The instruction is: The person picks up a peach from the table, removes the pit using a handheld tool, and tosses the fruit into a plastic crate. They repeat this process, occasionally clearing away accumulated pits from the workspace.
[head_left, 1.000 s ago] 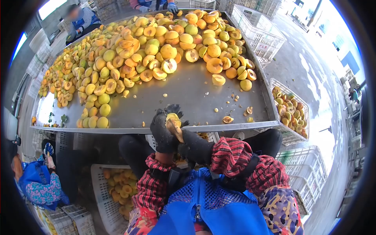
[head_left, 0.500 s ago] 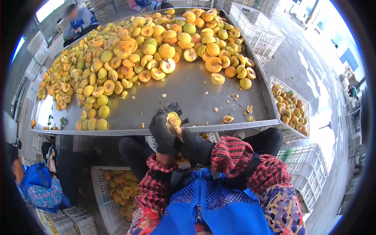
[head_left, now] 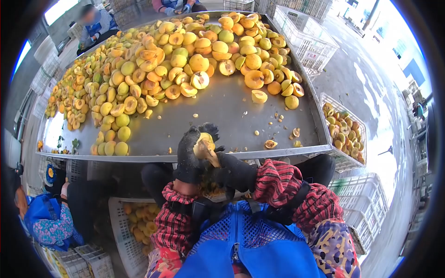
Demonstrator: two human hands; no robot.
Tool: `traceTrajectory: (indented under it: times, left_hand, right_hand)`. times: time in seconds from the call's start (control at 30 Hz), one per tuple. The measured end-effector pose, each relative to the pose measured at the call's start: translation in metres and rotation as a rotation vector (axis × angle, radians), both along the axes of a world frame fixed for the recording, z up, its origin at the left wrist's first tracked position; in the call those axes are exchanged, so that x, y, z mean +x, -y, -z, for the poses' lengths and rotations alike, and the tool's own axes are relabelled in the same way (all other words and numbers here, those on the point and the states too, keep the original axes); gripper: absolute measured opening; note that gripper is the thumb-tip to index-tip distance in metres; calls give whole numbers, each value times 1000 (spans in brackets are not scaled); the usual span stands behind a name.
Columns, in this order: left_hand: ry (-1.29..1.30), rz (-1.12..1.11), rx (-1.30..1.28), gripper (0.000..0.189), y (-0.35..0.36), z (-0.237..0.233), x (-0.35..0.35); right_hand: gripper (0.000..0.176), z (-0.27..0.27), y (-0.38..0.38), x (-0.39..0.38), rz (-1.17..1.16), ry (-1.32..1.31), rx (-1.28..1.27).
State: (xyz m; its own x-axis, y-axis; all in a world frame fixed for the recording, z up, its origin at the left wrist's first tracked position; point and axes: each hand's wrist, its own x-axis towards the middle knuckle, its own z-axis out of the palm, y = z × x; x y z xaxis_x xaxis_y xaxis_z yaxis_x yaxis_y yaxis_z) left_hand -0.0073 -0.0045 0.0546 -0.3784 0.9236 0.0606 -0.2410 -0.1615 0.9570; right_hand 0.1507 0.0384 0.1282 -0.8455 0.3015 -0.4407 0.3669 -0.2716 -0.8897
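My left hand, in a dark, dusty glove, is wrapped round a cut yellow peach just over the near edge of the table. The peach's cut face points up toward me. My right hand, gloved too, is closed on a small tan tool whose tip meets the peach; the fingers hide its other end, and I cannot tell its exact kind. Beyond my hands, peach halves lie heaped on the metal table.
Pit pieces and scraps dot the near right of the tabletop. A crate of peach halves stands at the right, another crate below left. Stacked white crates are beside me. A co-worker sits at left; others are across the table.
The tool in my right hand has turned against the peach, showing more of its tan length. Both hands stay nearly in place. The left co-worker's hand has shifted.
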Motion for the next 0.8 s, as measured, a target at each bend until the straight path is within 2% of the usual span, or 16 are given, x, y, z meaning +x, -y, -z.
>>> traceTrajectory:
  times: [0.07,0.13,0.2,0.27,0.37,0.47,0.57,0.67,0.73,0.8]
  left_hand:
    - [-861,80,-82,45,7,-19,-11]
    - [-329,162,-45,48,-2,9,-22]
    - [53,216,-16,49,-4,18,-24]
    - [282,250,1,49,-1,9,-19]
    - [264,175,20,43,3,8,-12]
    - [430,162,38,37,7,7,-8]
    - [239,83,28,32,12,6,-3]
    - [147,80,-50,31,15,10,-3]
    - [-85,98,-24,30,17,17,-5]
    - [148,157,-59,31,17,14,-1]
  right_hand:
    - [35,9,-1,-3,26,-7,-106]
    - [33,2,0,-2,36,-17,-110]
    - [33,5,1,-1,36,-42,-110]
    - [36,16,1,0,27,-84,-108]
    - [34,8,2,1,50,-45,-173]
    - [32,15,5,2,69,-79,-269]
    - [25,16,15,2,140,-94,-223]
    - [24,27,28,8,242,-187,-294]
    - [24,14,37,11,306,-202,-303]
    - [23,10,39,15,338,-211,-304]
